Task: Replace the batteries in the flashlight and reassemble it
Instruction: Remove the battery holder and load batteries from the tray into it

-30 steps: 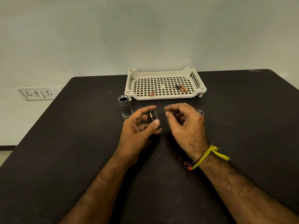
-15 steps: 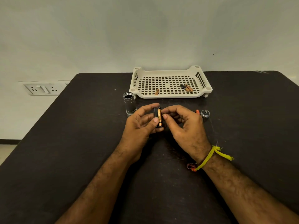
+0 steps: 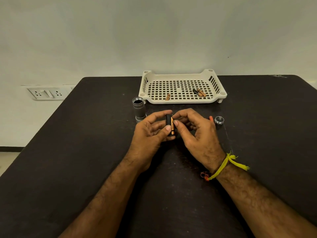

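Fingers point(image 3: 169, 128) of the left hand point(image 3: 149, 134) are closed around a black battery holder point(image 3: 168, 121), thumb on its near face and the other fingertips wrapped over its far end, keeping it raised just above the counter point(image 3: 85, 152). A copper-and-black battery point(image 3: 172, 126) lies along the holder's right side, its long axis running near to far, parallel with the holder. The right hand point(image 3: 193, 133) meets it from the right: thumb and forefinger pinch the battery at its far end and middle, pressing it leftward into the holder's slot. That sideways push against the steady left grip is what the seating seems to turn on; whether the battery is fully home cannot be told from here.

Just right of the right hand, an orange-tipped item point(image 3: 211, 118) peeks out past the knuckles, and beside it sits the silver tail cap point(image 3: 219, 120) with its spring up. Left of the hands, a little farther off, the flashlight body point(image 3: 138, 108) stands upright with its open end up, nearer the left hand. Beyond, the cream tray point(image 3: 180, 101) holds one loose battery point(image 3: 168, 97) at its near edge and a pair of batteries point(image 3: 199, 92) toward its right. Reassembly looks not yet begun.
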